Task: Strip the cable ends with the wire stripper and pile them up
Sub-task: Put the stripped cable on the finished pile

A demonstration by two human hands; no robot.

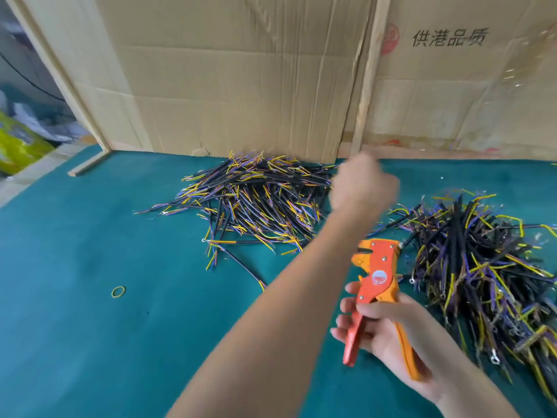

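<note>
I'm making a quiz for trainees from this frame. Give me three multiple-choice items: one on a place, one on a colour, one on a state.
1. Where does the rubber band lie?
A. on the green table, left of the arms
B. on the right cable pile
C. round the stripper

2. What colour is the wire stripper?
A. blue
B. orange
C. black

3. What is the right hand doing?
A. resting flat
B. gripping the stripper's handles
C. holding cardboard

Answers: 1 A, it sits alone on the cloth; 2 B, body and handles are orange; 3 B, fingers curl round the handles.
</note>
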